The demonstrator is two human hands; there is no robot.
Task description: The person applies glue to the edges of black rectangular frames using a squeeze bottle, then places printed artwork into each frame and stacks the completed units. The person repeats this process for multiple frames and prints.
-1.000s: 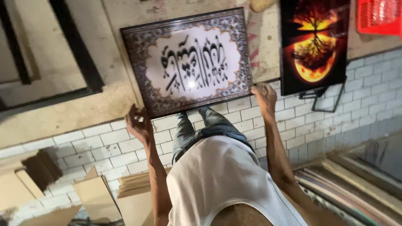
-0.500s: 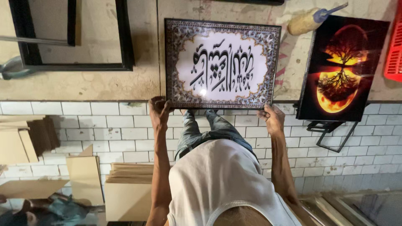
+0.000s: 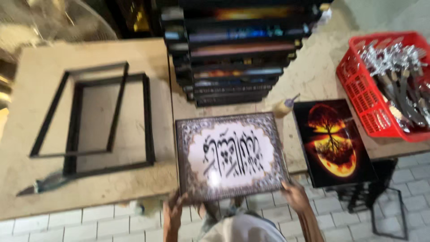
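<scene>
A calligraphy picture (image 3: 230, 156) with an ornate patterned border lies on the worktable (image 3: 94, 186), its near edge jutting over the table's front. My left hand (image 3: 174, 208) grips its near left corner and my right hand (image 3: 294, 193) grips its near right corner. Right of it lies a dark picture of a glowing orange tree (image 3: 333, 141). A small glue bottle (image 3: 284, 106) lies between the two pictures' far ends. The view is blurred.
Two empty black frames (image 3: 96, 121) lie on the table's left. A tall stack of dark pictures (image 3: 237, 54) stands behind the calligraphy picture. A red basket (image 3: 371, 96) of metal parts sits at the right. White tiled floor shows below.
The view has swung up and back over the table. The calligraphy picture stays held by both hands at its near corners and now sits lower in view, with the stack and basket revealed.
</scene>
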